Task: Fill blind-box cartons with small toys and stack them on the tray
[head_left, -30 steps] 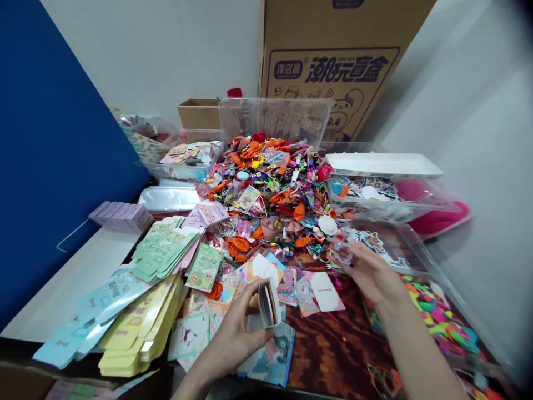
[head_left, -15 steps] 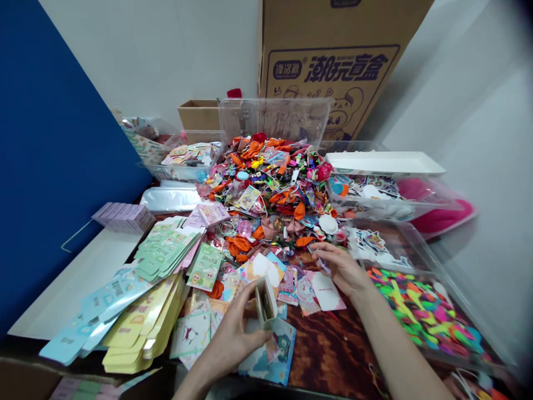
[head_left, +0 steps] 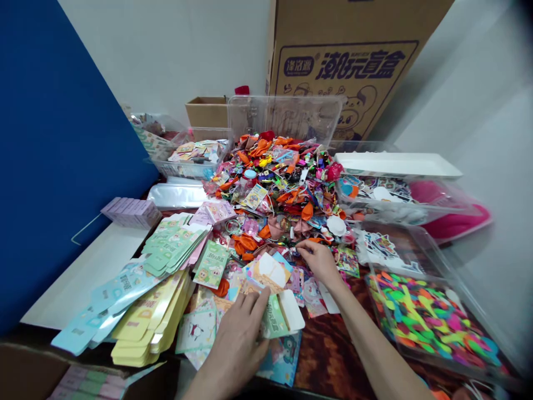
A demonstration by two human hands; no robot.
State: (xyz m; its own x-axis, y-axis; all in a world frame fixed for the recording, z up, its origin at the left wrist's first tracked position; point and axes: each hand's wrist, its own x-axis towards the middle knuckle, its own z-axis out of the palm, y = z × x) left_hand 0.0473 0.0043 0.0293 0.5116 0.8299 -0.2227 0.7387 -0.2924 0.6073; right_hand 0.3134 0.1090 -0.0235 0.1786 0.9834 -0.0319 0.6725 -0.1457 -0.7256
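Observation:
My left hand (head_left: pixel 239 333) grips a small green cardboard box (head_left: pixel 273 318), tilted so that its open end with a white flap points right. Loose printed cards (head_left: pixel 268 272) lie under and behind it. At the front edge of the heap of small toys and balloons (head_left: pixel 278 183) is my right hand (head_left: pixel 320 262), its thumb and forefinger pinched together. What sits between those fingertips is too small to make out. A closed green box (head_left: pixel 211 265) rests to the left of the cards.
Flat green, blue and yellow box blanks (head_left: pixel 145 316) are stacked at left, near purple boxes (head_left: pixel 131 212). On the right stands a clear tray of bright rubbery pieces (head_left: pixel 433 316), with sticker trays (head_left: pixel 383 250) behind. A large carton (head_left: pixel 353 33) rises at the back.
The box in my left hand has turned from standing with its opening up to tilting right. My right hand has moved left and forward to the heap's edge. The view has shifted slightly.

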